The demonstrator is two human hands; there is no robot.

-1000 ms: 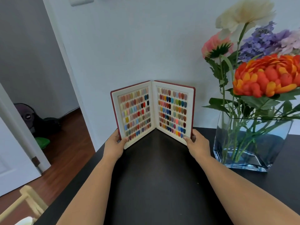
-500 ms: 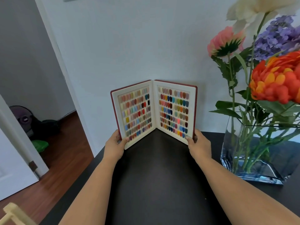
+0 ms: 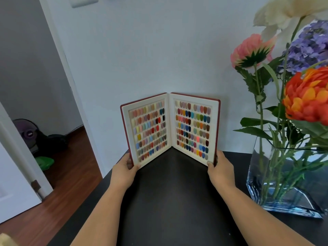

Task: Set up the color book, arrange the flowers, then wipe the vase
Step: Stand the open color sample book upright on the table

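The color book [image 3: 170, 128], red-covered with white pages full of small colored nail swatches, stands upright and open in a V on the black table [image 3: 172, 201], against the white wall. My left hand [image 3: 123, 172] grips its lower left corner. My right hand [image 3: 221, 170] grips its lower right corner. To the right stands a clear square glass vase [image 3: 291, 180] holding water and green stems. Above it spread the flowers [image 3: 305, 93]: orange, pink, purple and cream blooms.
The table's left edge drops off to a wooden floor [image 3: 58, 197]. An open doorway on the left shows a white door [image 3: 16, 183], a dark fan and a green object on the floor. A light switch sits high on the wall.
The book stays upright in both hands, almost unmoved. My view has shifted closer and slightly left, so the vase and flowers sit nearer the right edge.
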